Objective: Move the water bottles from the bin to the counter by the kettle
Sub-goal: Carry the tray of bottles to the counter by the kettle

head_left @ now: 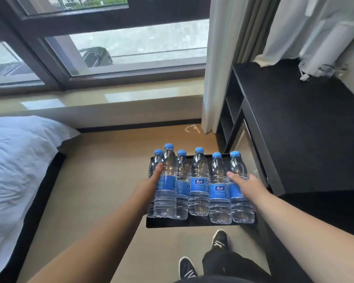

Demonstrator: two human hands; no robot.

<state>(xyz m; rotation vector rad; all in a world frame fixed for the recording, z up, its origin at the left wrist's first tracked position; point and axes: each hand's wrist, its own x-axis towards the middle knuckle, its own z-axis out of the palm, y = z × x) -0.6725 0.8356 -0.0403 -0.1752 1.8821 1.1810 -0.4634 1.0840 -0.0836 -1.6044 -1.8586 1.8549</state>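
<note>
Six water bottles [199, 186] with blue caps and blue labels stand upright in a shallow black bin [192, 222], packed side by side in a rough row, some touching. The bin is held in the air above a tan floor [102, 201], between the two hands.

The left hand [149, 185] presses against the left end of the row, its thumb lying up along the shoulder of the leftmost front bottle; its fingers are hidden behind the bottles, so how far they wrap around the bin cannot be told. The right hand [246, 185] closes on the right end, thumb across the label of the rightmost bottle and fingers curled behind it. Both hands are clasped on the load, bare forearms reaching forward.

Just right of the right hand is a black counter [307, 123] with open shelves on its side, its top well above the bin. Pale curtains [223, 58] hang beyond it. Left of the left hand lies a bed [18, 160] with white linen. Ahead of the grip runs a window [121, 48] over a glossy sill. Below the bin, black shoes [220, 241] with white laces show on the floor.
</note>
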